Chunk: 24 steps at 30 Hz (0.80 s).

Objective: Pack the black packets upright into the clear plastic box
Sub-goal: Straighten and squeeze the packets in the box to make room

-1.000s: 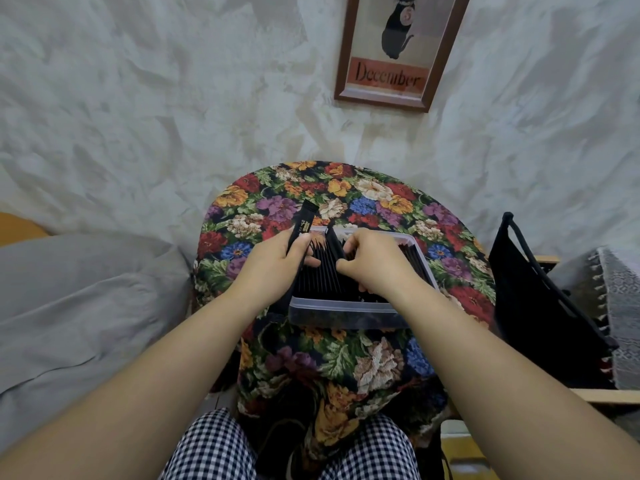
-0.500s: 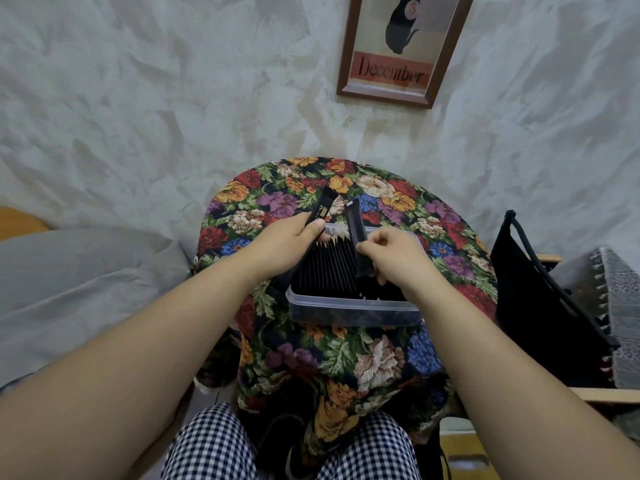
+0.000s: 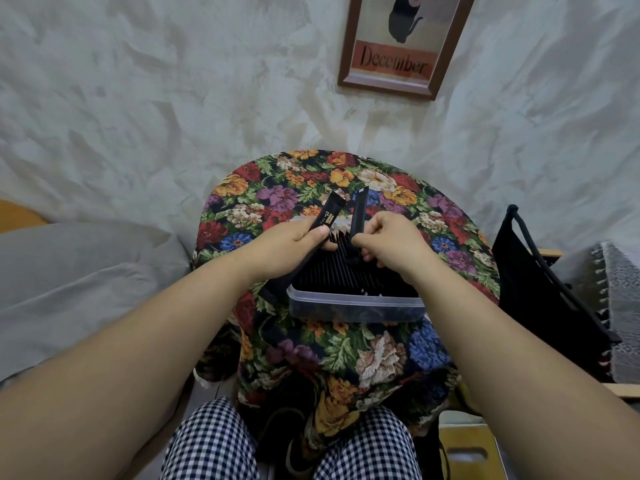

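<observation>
Holding one black packet (image 3: pixel 331 212) in left hand (image 3: pixel 290 244), another packet (image 3: pixel 357 216) pinched in right hand (image 3: pixel 391 241), above clear plastic box (image 3: pixel 356 306) on desk (image 3: pixel 346 344). Box nearly full of upright packets (image 3: pixel 349 268); these two left.

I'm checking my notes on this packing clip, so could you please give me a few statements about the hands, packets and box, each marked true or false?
1. The left hand holds a black packet with gold print. True.
2. The right hand is empty. False: it pinches a plain black packet.
3. The clear plastic box holds no packets. False: upright packets fill it.
4. The box sits on a floral cloth. True.
</observation>
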Tool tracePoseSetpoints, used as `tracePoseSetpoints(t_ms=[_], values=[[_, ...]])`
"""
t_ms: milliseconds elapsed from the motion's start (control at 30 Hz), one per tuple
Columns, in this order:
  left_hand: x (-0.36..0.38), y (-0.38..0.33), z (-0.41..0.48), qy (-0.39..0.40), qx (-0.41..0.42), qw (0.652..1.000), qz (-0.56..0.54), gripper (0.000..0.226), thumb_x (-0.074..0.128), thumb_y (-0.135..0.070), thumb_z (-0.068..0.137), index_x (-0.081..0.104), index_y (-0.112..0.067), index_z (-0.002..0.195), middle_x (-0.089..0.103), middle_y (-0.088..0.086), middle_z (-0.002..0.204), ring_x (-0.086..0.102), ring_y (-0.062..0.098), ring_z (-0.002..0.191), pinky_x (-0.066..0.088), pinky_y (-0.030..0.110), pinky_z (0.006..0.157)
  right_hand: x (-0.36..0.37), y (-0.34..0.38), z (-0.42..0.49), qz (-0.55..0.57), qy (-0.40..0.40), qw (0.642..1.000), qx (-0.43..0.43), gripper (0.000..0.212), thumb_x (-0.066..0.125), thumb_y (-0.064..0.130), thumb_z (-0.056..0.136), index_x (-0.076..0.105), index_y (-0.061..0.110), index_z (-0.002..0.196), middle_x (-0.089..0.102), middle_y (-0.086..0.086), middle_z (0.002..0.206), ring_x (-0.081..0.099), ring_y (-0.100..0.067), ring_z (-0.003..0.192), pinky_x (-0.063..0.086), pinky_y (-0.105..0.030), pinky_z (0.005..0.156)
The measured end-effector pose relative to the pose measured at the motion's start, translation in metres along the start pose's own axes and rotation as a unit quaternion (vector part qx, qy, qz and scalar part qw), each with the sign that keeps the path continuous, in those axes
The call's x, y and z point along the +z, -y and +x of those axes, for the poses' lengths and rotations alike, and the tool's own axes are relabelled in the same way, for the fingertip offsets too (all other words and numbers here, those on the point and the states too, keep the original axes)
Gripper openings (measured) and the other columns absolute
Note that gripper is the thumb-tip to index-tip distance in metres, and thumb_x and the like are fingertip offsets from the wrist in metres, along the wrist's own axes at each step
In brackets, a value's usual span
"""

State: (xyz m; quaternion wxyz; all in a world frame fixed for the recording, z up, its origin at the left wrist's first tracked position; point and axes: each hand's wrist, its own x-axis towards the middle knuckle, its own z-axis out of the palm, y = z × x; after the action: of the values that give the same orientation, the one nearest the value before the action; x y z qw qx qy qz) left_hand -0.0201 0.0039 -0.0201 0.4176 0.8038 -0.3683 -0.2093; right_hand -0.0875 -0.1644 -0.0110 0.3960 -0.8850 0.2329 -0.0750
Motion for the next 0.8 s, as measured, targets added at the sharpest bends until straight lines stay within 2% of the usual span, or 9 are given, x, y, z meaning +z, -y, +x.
tracePoseSetpoints(t_ms=[100, 167, 267, 367, 400, 467, 533, 667, 800], values=[[0.001, -0.001, 0.000, 0.004, 0.013, 0.999, 0.029, 0.020, 0.031, -0.031, 0.103, 0.044, -0.032, 0.117, 0.055, -0.027, 0.098, 0.048, -0.016, 0.086, 0.035, -0.001, 0.071, 0.000, 0.004, -0.001, -0.038, 0.001, 0.999, -0.015, 0.015, 0.065, 0.015, 0.082, 0.051, 0.012, 0.079, 0.065, -0.006, 0.069, 0.063, -0.018, 0.063, 0.047, -0.028, 0.055], [0.001, -0.003, 0.001, 0.012, 0.021, 0.999, 0.038, 0.017, 0.031, -0.028, 0.103, 0.044, -0.032, 0.113, 0.053, -0.028, 0.095, 0.048, -0.017, 0.085, 0.030, -0.007, 0.067, 0.000, 0.006, -0.001, -0.066, -0.002, 0.997, -0.028, 0.015, 0.065, 0.017, 0.081, 0.051, 0.013, 0.080, 0.068, -0.009, 0.076, 0.066, -0.023, 0.072, 0.051, -0.033, 0.065], [0.001, -0.001, 0.003, 0.025, 0.030, 0.998, 0.045, 0.022, 0.030, -0.029, 0.103, 0.047, -0.032, 0.117, 0.063, -0.015, 0.109, 0.052, -0.001, 0.102, 0.036, 0.002, 0.079, 0.000, 0.006, 0.000, -0.087, -0.001, 0.996, -0.035, 0.017, 0.066, 0.020, 0.081, 0.050, 0.014, 0.077, 0.069, -0.014, 0.085, 0.065, -0.027, 0.076, 0.052, -0.037, 0.071], [0.000, 0.002, 0.004, 0.035, 0.031, 0.998, 0.045, 0.021, 0.029, -0.030, 0.103, 0.045, -0.034, 0.117, 0.065, -0.012, 0.111, 0.053, 0.003, 0.108, 0.041, 0.019, 0.087, -0.001, 0.006, 0.000, -0.085, 0.005, 0.996, -0.031, 0.018, 0.066, 0.018, 0.081, 0.049, 0.014, 0.077, 0.068, -0.016, 0.084, 0.060, -0.024, 0.065, 0.051, -0.035, 0.066], [0.000, 0.002, 0.004, 0.035, 0.032, 0.998, 0.048, 0.021, 0.029, -0.030, 0.103, 0.044, -0.034, 0.117, 0.065, -0.012, 0.110, 0.053, 0.004, 0.107, 0.040, 0.017, 0.086, -0.001, 0.006, 0.000, -0.083, 0.007, 0.996, -0.030, 0.018, 0.066, 0.017, 0.082, 0.049, 0.013, 0.079, 0.067, -0.015, 0.082, 0.058, -0.022, 0.061, 0.049, -0.032, 0.062], [-0.001, 0.002, 0.003, 0.034, 0.034, 0.997, 0.056, 0.021, 0.028, -0.030, 0.103, 0.045, -0.033, 0.116, 0.064, -0.012, 0.111, 0.052, 0.002, 0.104, 0.035, 0.003, 0.079, -0.002, 0.005, 0.000, -0.085, 0.012, 0.996, -0.031, 0.017, 0.065, 0.017, 0.083, 0.049, 0.013, 0.081, 0.067, -0.014, 0.080, 0.057, -0.021, 0.059, 0.047, -0.029, 0.058], [-0.001, 0.003, 0.003, 0.031, 0.033, 0.997, 0.056, 0.021, 0.028, -0.030, 0.103, 0.044, -0.034, 0.116, 0.065, -0.012, 0.112, 0.052, 0.001, 0.102, 0.032, -0.003, 0.073, -0.001, 0.006, 0.000, -0.099, 0.013, 0.994, -0.039, 0.017, 0.066, 0.019, 0.083, 0.050, 0.014, 0.081, 0.068, -0.014, 0.083, 0.059, -0.022, 0.064, 0.047, -0.030, 0.061], [-0.001, 0.004, 0.000, 0.029, 0.027, 0.998, 0.045, 0.021, 0.028, -0.030, 0.103, 0.042, -0.037, 0.118, 0.064, -0.012, 0.113, 0.053, -0.001, 0.101, 0.032, -0.003, 0.074, 0.001, 0.010, 0.001, -0.113, 0.018, 0.992, -0.058, 0.018, 0.066, 0.020, 0.083, 0.050, 0.014, 0.080, 0.064, -0.010, 0.083, 0.063, -0.029, 0.079, 0.051, -0.038, 0.072], [-0.002, 0.003, -0.001, 0.028, 0.032, 0.998, 0.047, 0.021, 0.028, -0.028, 0.103, 0.041, -0.038, 0.116, 0.064, -0.010, 0.111, 0.050, -0.016, 0.091, 0.032, -0.001, 0.078, 0.004, 0.014, 0.001, -0.128, 0.029, 0.989, -0.066, 0.018, 0.066, 0.018, 0.082, 0.049, 0.015, 0.078, 0.061, -0.005, 0.076, 0.062, -0.025, 0.071, 0.050, -0.034, 0.065]])
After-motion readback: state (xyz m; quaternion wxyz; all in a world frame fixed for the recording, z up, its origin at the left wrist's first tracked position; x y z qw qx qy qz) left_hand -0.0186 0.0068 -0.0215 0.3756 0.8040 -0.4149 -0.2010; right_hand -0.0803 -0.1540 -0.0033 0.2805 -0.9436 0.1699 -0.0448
